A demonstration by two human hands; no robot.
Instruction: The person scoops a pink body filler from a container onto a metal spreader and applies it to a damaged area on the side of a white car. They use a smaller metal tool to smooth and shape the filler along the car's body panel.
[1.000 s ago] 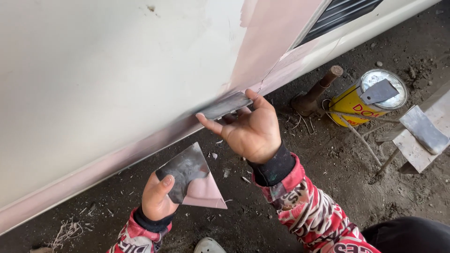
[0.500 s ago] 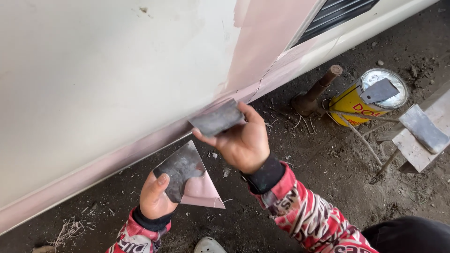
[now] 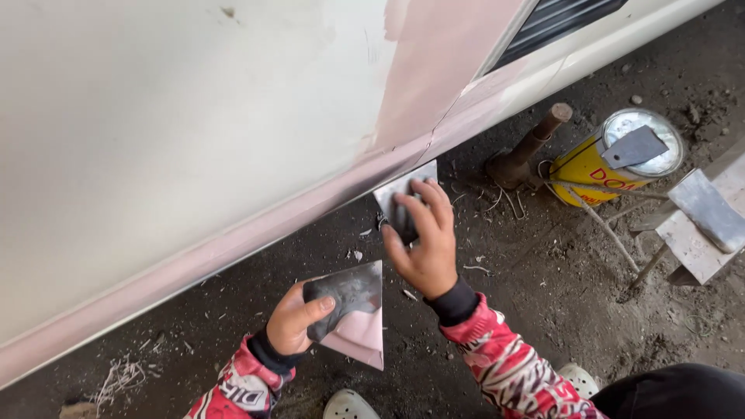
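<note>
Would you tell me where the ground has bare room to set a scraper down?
Bare dirt lies right of the right hand, between it and the yellow can; more lies low right, beneath the wooden board. It is crowded by the can, the post and between both hands, near the left hand.

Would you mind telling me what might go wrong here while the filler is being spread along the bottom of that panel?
1. The right hand presses the spreader at the lower edge of the panel, so filler may smear unevenly or drip to the dirt floor.
2. The left hand holds the mixing board tilted, so the dark filler could slide off.
3. The open yellow can sits in dirt; grit might get in.
</note>
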